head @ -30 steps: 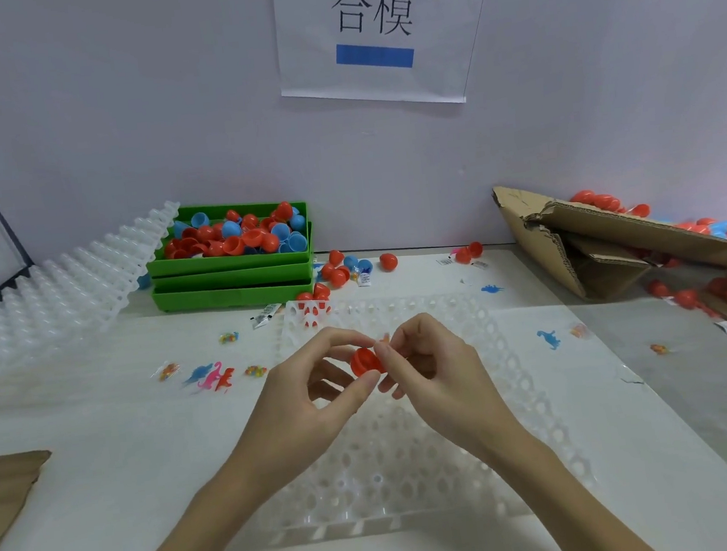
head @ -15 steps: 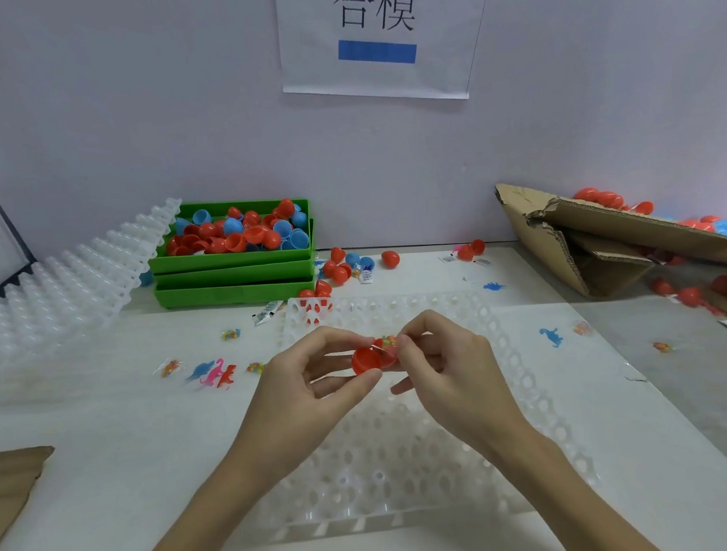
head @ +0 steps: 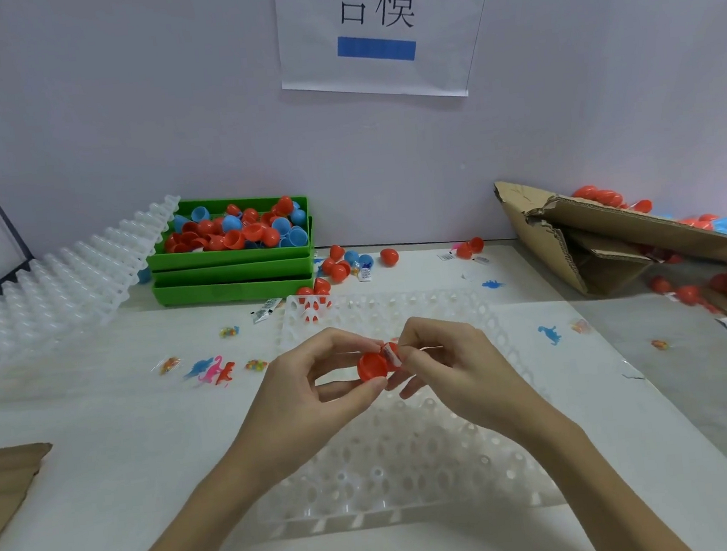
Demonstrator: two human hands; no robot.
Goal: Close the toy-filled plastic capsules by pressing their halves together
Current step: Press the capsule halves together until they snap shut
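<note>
Going left to right from my remote seat. Far left, a stack of white dimpled trays leans toward the wall, and next to it are stacked green bins full of red and blue capsule halves. On the table in front of them lie loose small toys in bags, incl. blue and pink dinosaurs.

In the centre, over the clear dimpled tray, both hands meet on one red capsule. My left hand pinches the left half between thumb and forefinger. The right hand has its fingers curled round the other half. The halves are almost together but not seated yet; a bit of white packet shows at the seam.

To the right, a blue dinosaur lies on the table, and further right a torn cardboard box has red capsules spilled around it.

Risks, in my judgement: the toy packet sticking out can be caught betw. the rims, so the capsule will not click, or it pops open again. If I press with the halves tilted, one rim may slip past the other and a half can jump out of the fingers, approx. down into the tray. I would tuck the packet in first, then press straight.
</note>
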